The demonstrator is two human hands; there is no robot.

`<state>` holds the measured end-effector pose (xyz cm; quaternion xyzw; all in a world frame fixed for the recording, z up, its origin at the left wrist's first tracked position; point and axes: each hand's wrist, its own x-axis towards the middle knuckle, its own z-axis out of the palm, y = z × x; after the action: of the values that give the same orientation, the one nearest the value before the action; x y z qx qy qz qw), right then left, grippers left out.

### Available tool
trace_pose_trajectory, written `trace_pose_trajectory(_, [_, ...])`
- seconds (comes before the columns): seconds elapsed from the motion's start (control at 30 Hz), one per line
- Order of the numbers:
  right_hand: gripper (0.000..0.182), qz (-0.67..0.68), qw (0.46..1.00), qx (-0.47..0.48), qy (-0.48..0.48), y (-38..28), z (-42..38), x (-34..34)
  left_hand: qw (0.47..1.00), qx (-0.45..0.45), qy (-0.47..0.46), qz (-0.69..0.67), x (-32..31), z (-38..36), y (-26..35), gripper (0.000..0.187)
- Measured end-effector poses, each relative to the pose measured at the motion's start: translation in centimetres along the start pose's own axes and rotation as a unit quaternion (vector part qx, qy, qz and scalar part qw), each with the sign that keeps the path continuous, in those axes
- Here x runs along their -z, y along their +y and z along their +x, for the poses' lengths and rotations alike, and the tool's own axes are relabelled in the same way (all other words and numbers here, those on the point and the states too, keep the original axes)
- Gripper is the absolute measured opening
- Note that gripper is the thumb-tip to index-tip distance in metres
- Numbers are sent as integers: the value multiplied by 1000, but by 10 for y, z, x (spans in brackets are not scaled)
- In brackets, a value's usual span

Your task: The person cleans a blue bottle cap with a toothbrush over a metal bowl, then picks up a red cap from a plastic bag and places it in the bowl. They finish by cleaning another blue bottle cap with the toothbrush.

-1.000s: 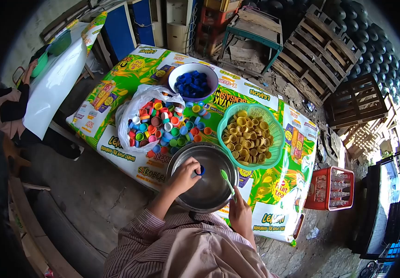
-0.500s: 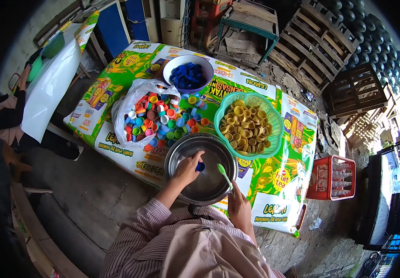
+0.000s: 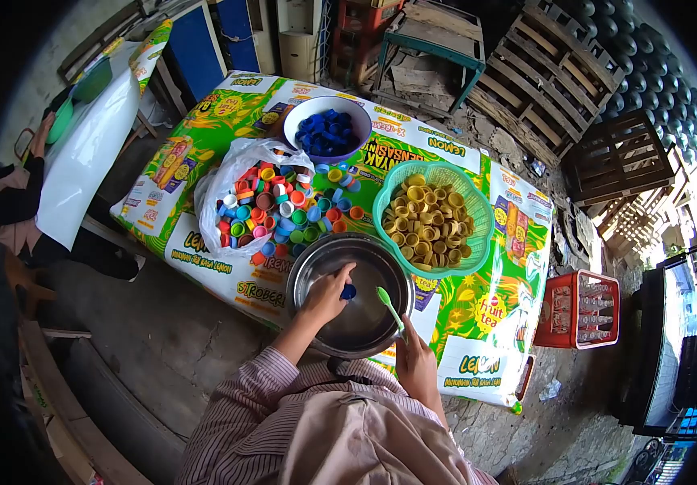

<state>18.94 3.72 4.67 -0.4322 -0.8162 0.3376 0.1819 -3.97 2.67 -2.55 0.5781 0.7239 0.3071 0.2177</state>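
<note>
Over the metal bowl (image 3: 304, 271), my left hand (image 3: 328, 299) is closed around a dark blue bottle cap (image 3: 348, 292). At the bowl's right rim, my right hand (image 3: 415, 356) grips a toothbrush (image 3: 393, 310) by its pale handle, with the green head pointing up and left over the bowl. The cap and the toothbrush are apart. Beyond the bowl, a white plastic bag (image 3: 212, 202) holds many-coloured caps, and some blue and green caps (image 3: 334, 196) lie beside it. A white basin (image 3: 291, 129) contains dark blue caps. Yellowish caps (image 3: 433, 222) fill a mint-green basket (image 3: 482, 212).
A printed plastic sheet (image 3: 498, 356) covers the table. Wooden pallets (image 3: 538, 77) and a teal-framed table (image 3: 433, 40) stand behind. To the right on the floor is a red bottle crate (image 3: 558, 311). Another person (image 3: 21, 194) sits at far left, one hand on a green object.
The toothbrush head has shifted slightly left with a small movement of my right hand. My left hand and the blue cap have hardly moved.
</note>
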Motion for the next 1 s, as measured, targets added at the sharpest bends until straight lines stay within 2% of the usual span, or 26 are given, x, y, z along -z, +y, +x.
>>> trace_pose_trajectory(0.07, [52, -2, 1000, 2, -1, 0, 0, 0, 1000, 0, 1, 3, 0, -1, 0, 67])
trace_pose_trajectory(0.17, [52, -1, 1000, 4, 1, 1, 0, 0, 1000, -3, 11, -21, -3, -3, -1, 58])
trace_pose_trajectory(0.23, [53, -4, 1000, 14, 4, 1, 0, 0, 997, 14, 12, -78, -12, -4, -10, 43])
trace_pose_trajectory(0.27, [53, -4, 1000, 13, 4, 1, 0, -1, 997, 14, 12, -78, -18, -6, -13, 43])
trace_pose_trajectory(0.33, [54, -7, 1000, 0, 1, 1, 1, -2, 944, 89, -8, -318, -20, -7, -12, 32])
trace_pose_trajectory(0.37, [54, -7, 1000, -1, 2, 0, 2, -2, 944, 88, -9, -318, -20, -8, -11, 32])
trace_pose_trajectory(0.43, [55, -18, 1000, -13, 7, -5, 5, -2, 837, 217, -72, -497, 1, -11, 13, 30])
trace_pose_trajectory(0.47, [55, -18, 1000, -13, 8, -6, 7, -2, 837, 217, -73, -497, 6, -12, 18, 30])
trace_pose_trajectory(0.53, [56, 4, 1000, 29, 5, -8, 10, -3, 758, 241, -71, -601, 13, -15, 25, 30])
trace_pose_trajectory(0.67, [53, -14, 997, 55, -55, -20, 8, -6, 751, 238, -57, -613, 23, -20, 34, 32])
trace_pose_trajectory(0.73, [52, -12, 998, 39, -49, -18, 11, -6, 767, 205, -78, -603, 28, -21, 36, 35])
trace_pose_trajectory(0.8, [51, -2, 999, 21, -33, -18, 15, -3, 779, 208, -82, -586, 29, -23, 35, 36])
trace_pose_trajectory(0.93, [51, 22, 995, 84, -49, -20, 11, -9, 811, 198, -70, -546, 28, -26, 32, 37])
trace_pose_trajectory(1.0, [51, 28, 997, 58, -39, -16, 16, -9, 820, 191, -65, -536, 27, -26, 31, 37])
